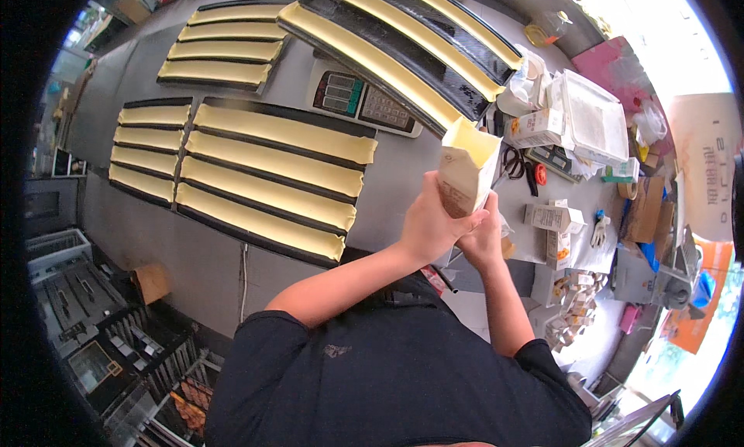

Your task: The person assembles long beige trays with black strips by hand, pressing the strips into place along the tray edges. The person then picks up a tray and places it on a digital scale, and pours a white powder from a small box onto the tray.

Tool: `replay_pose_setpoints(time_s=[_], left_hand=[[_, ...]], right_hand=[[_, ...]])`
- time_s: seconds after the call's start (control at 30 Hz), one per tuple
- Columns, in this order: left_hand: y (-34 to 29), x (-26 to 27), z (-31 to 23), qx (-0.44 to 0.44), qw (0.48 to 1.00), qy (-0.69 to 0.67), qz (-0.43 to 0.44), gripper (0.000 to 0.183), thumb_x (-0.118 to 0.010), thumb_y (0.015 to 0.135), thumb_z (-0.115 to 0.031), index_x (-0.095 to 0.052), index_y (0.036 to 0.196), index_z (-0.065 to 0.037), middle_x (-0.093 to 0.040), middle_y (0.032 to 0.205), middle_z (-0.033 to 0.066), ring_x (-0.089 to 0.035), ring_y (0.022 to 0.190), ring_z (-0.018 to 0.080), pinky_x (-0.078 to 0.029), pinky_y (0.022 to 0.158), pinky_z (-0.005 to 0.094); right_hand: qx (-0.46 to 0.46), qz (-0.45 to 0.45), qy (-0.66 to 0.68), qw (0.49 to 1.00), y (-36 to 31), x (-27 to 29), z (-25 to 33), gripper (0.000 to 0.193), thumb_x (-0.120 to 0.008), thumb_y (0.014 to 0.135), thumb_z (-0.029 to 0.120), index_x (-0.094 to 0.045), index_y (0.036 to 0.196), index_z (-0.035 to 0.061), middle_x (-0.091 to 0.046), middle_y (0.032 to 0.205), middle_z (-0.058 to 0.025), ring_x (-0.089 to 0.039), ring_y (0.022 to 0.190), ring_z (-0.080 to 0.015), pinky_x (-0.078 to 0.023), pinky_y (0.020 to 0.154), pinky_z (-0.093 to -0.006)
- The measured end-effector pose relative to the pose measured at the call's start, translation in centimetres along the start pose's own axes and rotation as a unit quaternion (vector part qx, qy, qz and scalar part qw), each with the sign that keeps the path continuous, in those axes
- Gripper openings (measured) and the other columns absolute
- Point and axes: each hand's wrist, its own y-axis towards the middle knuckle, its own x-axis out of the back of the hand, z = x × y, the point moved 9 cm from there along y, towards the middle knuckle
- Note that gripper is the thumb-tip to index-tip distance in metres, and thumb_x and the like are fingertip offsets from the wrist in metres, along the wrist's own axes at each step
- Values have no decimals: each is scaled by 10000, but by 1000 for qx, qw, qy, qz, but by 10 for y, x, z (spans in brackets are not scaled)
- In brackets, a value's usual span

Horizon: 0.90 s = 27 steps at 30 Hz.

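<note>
My left hand (425,224) and my right hand (482,239) are both wrapped round a white paper carton (457,185) with an open top. The carton is held upright-looking, its pale inside showing. Just beyond it, a black channelled baking tray (364,30) lies over a digital scale (364,102), with pale yellow strips in its channels. To the left, a wide black tray (271,176) holds similar yellow strips, with a narrower tray (151,149) beside it. Another such tray (225,48) lies farther back. I cannot make out what the strips are made of.
Black-handled scissors (513,162) lie right of the carton. Several cartons (556,222) and a white glove (600,230) are on the counter at the right. A clear plastic tub (593,118) and an oil bottle (546,30) stand farther back. Dark equipment (93,307) fills the lower left.
</note>
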Motion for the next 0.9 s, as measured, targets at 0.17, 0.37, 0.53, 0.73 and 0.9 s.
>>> replay_pose_setpoints(time_s=[0.17, 0.37, 0.53, 0.73, 0.9], left_hand=[[2, 10, 16, 12, 991, -71, 116, 917, -859, 973, -273, -313, 1655, 6, -519, 1621, 228, -531, 1507, 384, -509, 1185, 485], [-23, 75, 102, 123, 964, 54, 231, 428, -662, 1094, -235, -657, 1459, -12, -693, 1469, 225, -652, 1406, 320, -501, 1193, 418], [-45, 105, 134, 41, 945, 229, 229, 421, -600, 1089, -193, -654, 1469, -19, -653, 1539, 184, -598, 1449, 364, -472, 1231, 447], [-45, 66, 176, -43, 888, 350, 296, 501, -552, 1081, -138, -554, 1561, 7, -412, 1725, 262, -391, 1610, 409, -346, 1319, 483], [-42, 38, 195, -119, 828, 475, 275, 557, -624, 1040, -194, -557, 1559, -1, -407, 1735, 237, -411, 1602, 384, -342, 1313, 486]], right_hand=[[-102, 86, 84, 988, 22, 8, -26, 720, -940, 849, 306, -558, 1394, 30, -723, 1242, -124, -680, 1168, -203, -556, 1009, -405], [-119, 127, 31, 984, 50, 30, -7, 692, -970, 800, 221, -600, 1356, 39, -700, 1211, -63, -650, 1142, -180, -535, 1019, -367], [-105, 152, -17, 983, 77, 34, 0, 637, -933, 792, 121, -619, 1339, 30, -707, 1206, -70, -656, 1147, -183, -525, 1051, -371], [-126, 187, -50, 973, 99, 34, -9, 657, -918, 801, 132, -619, 1376, 21, -722, 1236, -84, -658, 1178, -194, -506, 1083, -364], [-127, 227, -72, 963, 117, 36, -23, 660, -914, 817, 175, -618, 1383, 8, -729, 1247, -102, -664, 1182, -202, -515, 1074, -376]])
